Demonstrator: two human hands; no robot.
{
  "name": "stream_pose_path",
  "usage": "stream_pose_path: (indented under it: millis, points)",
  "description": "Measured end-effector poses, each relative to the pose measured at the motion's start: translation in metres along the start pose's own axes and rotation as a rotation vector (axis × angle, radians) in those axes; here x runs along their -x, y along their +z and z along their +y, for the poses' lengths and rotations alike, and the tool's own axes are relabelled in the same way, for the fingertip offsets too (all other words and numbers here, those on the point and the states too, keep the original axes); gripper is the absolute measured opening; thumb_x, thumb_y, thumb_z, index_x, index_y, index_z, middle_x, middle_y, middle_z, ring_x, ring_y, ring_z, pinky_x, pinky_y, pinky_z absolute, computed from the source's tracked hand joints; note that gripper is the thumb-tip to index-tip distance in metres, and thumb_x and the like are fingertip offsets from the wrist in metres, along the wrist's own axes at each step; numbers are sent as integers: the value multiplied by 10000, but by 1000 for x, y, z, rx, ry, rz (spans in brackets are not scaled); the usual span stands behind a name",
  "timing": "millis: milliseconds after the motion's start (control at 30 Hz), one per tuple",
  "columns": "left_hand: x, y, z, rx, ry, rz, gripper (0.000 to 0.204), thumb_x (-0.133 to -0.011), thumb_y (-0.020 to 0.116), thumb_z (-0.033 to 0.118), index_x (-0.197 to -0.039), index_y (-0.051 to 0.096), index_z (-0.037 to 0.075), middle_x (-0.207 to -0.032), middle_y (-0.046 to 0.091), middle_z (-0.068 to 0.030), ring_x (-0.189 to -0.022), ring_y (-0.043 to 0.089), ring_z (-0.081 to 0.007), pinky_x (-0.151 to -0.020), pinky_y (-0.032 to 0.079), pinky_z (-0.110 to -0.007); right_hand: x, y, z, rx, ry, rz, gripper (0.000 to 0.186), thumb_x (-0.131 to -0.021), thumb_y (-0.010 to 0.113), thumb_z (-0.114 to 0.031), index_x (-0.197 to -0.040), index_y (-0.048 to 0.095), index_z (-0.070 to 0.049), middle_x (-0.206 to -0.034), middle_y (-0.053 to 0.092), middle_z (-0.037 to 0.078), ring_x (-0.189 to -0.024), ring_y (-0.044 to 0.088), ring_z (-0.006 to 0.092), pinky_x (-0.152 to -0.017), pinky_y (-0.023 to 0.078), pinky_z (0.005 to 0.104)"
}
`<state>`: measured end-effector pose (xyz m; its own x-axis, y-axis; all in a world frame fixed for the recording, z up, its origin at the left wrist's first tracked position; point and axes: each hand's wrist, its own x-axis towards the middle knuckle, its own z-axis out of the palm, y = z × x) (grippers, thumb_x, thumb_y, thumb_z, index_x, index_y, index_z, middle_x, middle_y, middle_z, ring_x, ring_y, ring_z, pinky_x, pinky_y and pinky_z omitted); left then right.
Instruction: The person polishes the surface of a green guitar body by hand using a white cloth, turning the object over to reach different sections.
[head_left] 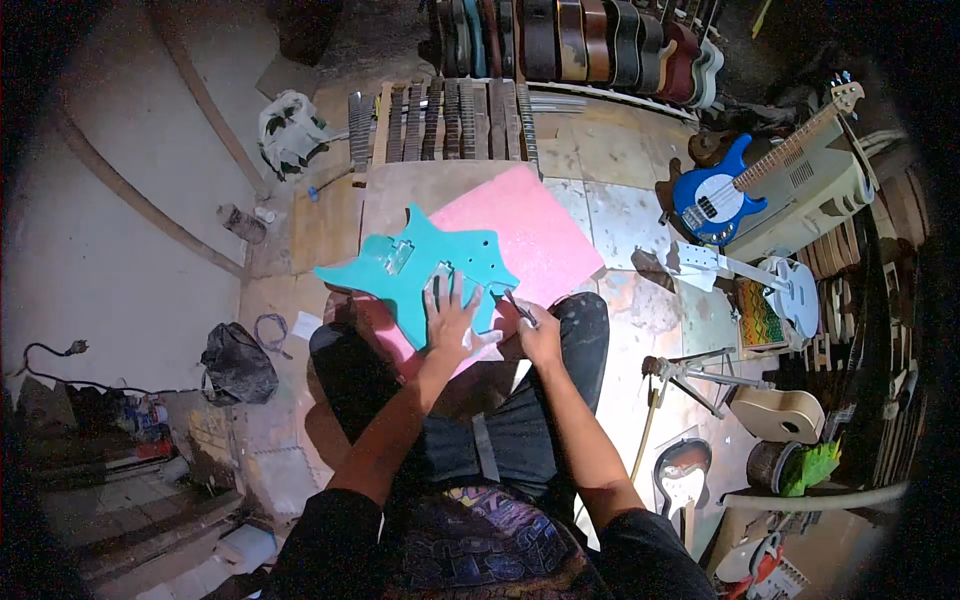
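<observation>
Floor of pale panels (640, 315) all around, brightest at right, darkening toward the rim of the view. Spread flat at the centre with the left grip (450, 322), fingers well apart, pressed on a turquoise guitar body (370, 268) with nothing clasped; whitish smears on fingertips and palm side. Closed with the right grip (540, 338) around a thin dark tool (524, 314), pointed at the lower right edge of the guitar body; too small to tell the kind of tool or any contact at the tip. Hemmed in on the outer side by dark trousers (583, 330) at the right knee, with more room toward the upper right.

Lying across a pink sheet (545, 235), between and ahead of the knees: the guitar body, left tip jutting past the pink edge, cutouts and small holes facing up. Exposed at the upper right, a broad stretch of pink, ending in a corner over the floor panels. Behind the sheet, a brownish board (395, 190), reaching up to a row of guitar necks (440, 122); beyond, a rack of guitar bodies (600, 42).

To the right, past a wide strip of floor, a blue bass guitar (715, 205), a white guitar (795, 300) and a folding stand (690, 385). To the left, more floor, then a black bag (238, 362) near the pale wall (120, 190).
</observation>
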<state>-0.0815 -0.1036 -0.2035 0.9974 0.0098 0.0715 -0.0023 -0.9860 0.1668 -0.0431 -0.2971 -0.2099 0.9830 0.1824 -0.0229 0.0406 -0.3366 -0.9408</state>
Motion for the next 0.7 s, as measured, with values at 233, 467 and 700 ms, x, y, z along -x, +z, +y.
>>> stream_pose_path:
  millis: [233, 467, 700]
  points:
    - [-2, -1, -1, 28, -158, 32, 1004, -658, 716, 757, -1488, 500, 234, -1645, 171, -239, -1515, 85, -474, -1170, 87, -686, -3, 6, -3, 45, 1, -23, 382, -815, 597, -4, -1186, 688, -20, -1160, 696, 215, -1093, 674, 360, -989, 502, 388]
    - [2, -8, -18, 164, 184, 4, 823, -702, 782, 589, -1416, 579, 234, -1635, 221, -215, -1502, 140, -471, -1168, 97, -681, -6, 5, 9, 70, -20, -28, 385, -819, 597, -7, -1195, 680, -15, -1161, 691, 222, -1106, 670, 363, -988, 502, 398]
    - [26, -19, -26, 840, 23, 101, 460, -871, 747, 236, -1291, 650, 78, -1349, 624, -158, -1249, 586, -297, -1057, 437, -374, 16, 14, -13, -153, 19, -301, 371, -856, 565, 20, -1196, 702, -44, -946, 703, 45, -853, 651, 145, -820, 526, 291]
